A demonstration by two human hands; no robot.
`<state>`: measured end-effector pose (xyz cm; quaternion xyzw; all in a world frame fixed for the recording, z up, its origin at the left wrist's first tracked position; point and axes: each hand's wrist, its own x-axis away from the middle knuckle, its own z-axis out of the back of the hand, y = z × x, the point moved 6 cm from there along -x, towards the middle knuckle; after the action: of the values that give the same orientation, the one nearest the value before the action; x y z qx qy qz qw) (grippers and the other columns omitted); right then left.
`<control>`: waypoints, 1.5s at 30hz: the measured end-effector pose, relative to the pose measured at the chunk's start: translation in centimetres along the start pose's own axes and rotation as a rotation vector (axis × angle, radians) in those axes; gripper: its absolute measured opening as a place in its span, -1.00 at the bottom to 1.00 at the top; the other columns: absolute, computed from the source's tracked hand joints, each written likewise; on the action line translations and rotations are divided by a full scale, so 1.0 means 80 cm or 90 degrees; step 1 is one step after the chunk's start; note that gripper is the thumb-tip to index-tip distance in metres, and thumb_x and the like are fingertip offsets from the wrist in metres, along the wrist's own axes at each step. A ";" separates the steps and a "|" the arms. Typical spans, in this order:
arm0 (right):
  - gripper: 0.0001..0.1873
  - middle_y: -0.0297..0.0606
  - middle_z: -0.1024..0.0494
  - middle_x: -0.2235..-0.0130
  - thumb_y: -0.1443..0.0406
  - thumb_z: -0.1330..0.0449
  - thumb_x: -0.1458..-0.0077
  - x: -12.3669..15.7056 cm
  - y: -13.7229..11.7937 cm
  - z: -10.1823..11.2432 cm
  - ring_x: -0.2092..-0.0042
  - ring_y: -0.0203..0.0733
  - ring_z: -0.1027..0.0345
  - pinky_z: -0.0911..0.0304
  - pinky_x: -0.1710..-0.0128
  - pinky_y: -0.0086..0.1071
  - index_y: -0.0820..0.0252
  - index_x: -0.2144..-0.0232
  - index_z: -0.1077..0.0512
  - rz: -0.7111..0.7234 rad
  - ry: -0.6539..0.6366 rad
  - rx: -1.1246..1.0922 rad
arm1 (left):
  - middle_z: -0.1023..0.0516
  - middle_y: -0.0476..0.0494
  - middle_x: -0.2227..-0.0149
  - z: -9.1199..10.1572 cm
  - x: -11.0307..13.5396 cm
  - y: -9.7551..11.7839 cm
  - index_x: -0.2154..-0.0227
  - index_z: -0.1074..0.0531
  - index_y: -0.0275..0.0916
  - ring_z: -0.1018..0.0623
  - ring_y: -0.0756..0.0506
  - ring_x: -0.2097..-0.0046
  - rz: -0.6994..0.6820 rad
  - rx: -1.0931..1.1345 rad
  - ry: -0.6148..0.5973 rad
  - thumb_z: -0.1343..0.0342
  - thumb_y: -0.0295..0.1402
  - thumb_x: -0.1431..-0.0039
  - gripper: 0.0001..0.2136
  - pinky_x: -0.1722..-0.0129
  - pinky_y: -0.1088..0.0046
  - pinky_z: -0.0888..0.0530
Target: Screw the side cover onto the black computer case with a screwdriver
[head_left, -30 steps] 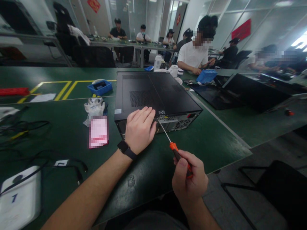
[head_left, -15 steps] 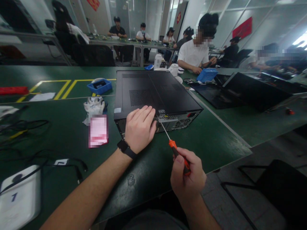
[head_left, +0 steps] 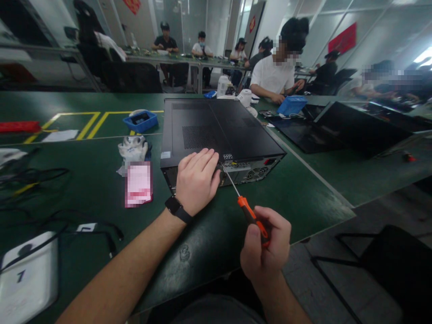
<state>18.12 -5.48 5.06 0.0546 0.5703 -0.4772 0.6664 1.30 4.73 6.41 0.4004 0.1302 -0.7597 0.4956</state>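
A black desktop computer case (head_left: 236, 123) lies on its side on the green table, its rear panel with the fan grille facing me. My left hand (head_left: 197, 177) rests on the near edge of the case, fingers stretched flat over the top and the thumb down by the rear panel. In my right hand (head_left: 268, 254) is a screwdriver (head_left: 245, 206) with an orange and black handle, gripped between thumb and curled fingers. Its thin shaft slants up to the rear edge, just right of my left hand. The tip's exact contact point is too small to make out.
Left of the case are a blue bin (head_left: 141, 121), gloves (head_left: 133, 148) and a pink blurred item (head_left: 138, 184). Black cables (head_left: 101, 229) and a white box marked 1 (head_left: 30, 279) lie nearer. A co-worker (head_left: 273, 74) sits across, beside black panels (head_left: 361, 128).
The fingers of my right hand have shifted and loosened around the screwdriver's handle, which looks turned slightly. My left hand and the case stay where they were.
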 end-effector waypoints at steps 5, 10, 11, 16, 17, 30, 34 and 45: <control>-0.61 -0.25 -0.48 0.20 0.39 -0.17 -0.17 -0.001 -0.003 -0.001 0.25 -0.20 -0.47 -0.43 0.32 -0.31 0.16 -0.06 -0.34 0.041 0.016 -0.036 | -0.55 -0.28 -0.22 -0.001 0.000 0.000 -0.17 -0.47 -0.29 -0.51 -0.25 -0.27 -0.005 -0.007 0.002 -0.09 -0.38 -0.35 -0.63 -0.29 0.02 -0.34; -0.74 -0.24 -0.57 0.20 0.36 -0.18 -0.25 0.009 0.005 0.003 0.33 -0.24 -0.53 -0.44 0.37 -0.37 0.15 0.00 -0.41 0.007 0.022 0.044 | -0.55 -0.28 -0.22 -0.001 0.001 0.000 -0.18 -0.47 -0.27 -0.51 -0.26 -0.27 -0.002 -0.006 0.006 -0.09 -0.39 -0.35 -0.63 -0.30 0.01 -0.33; -0.75 -0.24 -0.58 0.20 0.35 -0.17 -0.27 0.011 0.007 0.004 0.35 -0.25 -0.53 -0.43 0.40 -0.38 0.15 0.00 -0.42 -0.005 0.014 0.043 | -0.55 -0.28 -0.22 -0.001 0.001 0.000 -0.18 -0.46 -0.28 -0.51 -0.26 -0.27 -0.004 -0.006 0.007 -0.09 -0.39 -0.35 -0.63 -0.30 0.01 -0.33; -0.68 -0.21 -0.56 0.20 0.33 -0.15 -0.24 0.004 0.000 0.002 0.28 -0.19 -0.54 -0.48 0.35 -0.32 0.19 -0.04 -0.38 0.008 -0.019 -0.006 | -0.55 -0.30 -0.22 0.000 0.001 0.000 -0.18 -0.46 -0.28 -0.51 -0.27 -0.27 -0.009 -0.005 0.003 -0.09 -0.38 -0.34 -0.63 -0.29 -0.01 -0.34; -0.67 -0.22 -0.54 0.20 0.34 -0.15 -0.22 0.002 -0.003 0.002 0.27 -0.19 -0.53 -0.49 0.33 -0.31 0.19 -0.04 -0.37 0.022 -0.015 -0.015 | -0.55 -0.30 -0.22 0.000 0.001 0.000 -0.18 -0.46 -0.28 -0.51 -0.27 -0.27 -0.008 -0.004 0.003 -0.09 -0.38 -0.34 -0.63 -0.28 -0.01 -0.34; -0.57 -0.15 -0.53 0.13 0.28 -0.16 -0.24 0.009 0.003 0.000 0.22 -0.13 -0.52 -0.49 0.29 -0.24 0.19 -0.15 -0.36 0.024 -0.001 -0.056 | -0.56 -0.30 -0.21 -0.001 0.000 0.001 -0.16 -0.47 -0.33 -0.53 -0.26 -0.25 -0.016 -0.017 0.011 -0.08 -0.38 -0.36 -0.65 -0.27 0.04 -0.34; -0.54 -0.19 -0.51 0.14 0.36 -0.19 -0.17 0.003 -0.002 -0.003 0.20 -0.14 -0.50 -0.49 0.27 -0.25 0.18 -0.13 -0.34 0.050 0.006 -0.071 | -0.55 -0.30 -0.21 -0.001 0.001 0.000 -0.16 -0.47 -0.32 -0.52 -0.26 -0.26 -0.010 -0.008 0.010 -0.09 -0.38 -0.35 -0.64 -0.28 0.03 -0.34; -0.67 -0.19 -0.58 0.18 0.36 -0.14 -0.25 0.000 -0.003 -0.002 0.25 -0.17 -0.55 -0.51 0.29 -0.27 0.19 -0.06 -0.40 0.038 -0.020 -0.048 | -0.54 -0.29 -0.22 -0.002 0.001 0.000 -0.17 -0.47 -0.32 -0.51 -0.26 -0.26 -0.011 -0.012 0.012 -0.09 -0.38 -0.35 -0.63 -0.29 0.04 -0.32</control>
<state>17.86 -5.53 5.08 0.0390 0.5755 -0.4358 0.6909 1.34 4.77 6.25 0.4015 0.1453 -0.7592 0.4913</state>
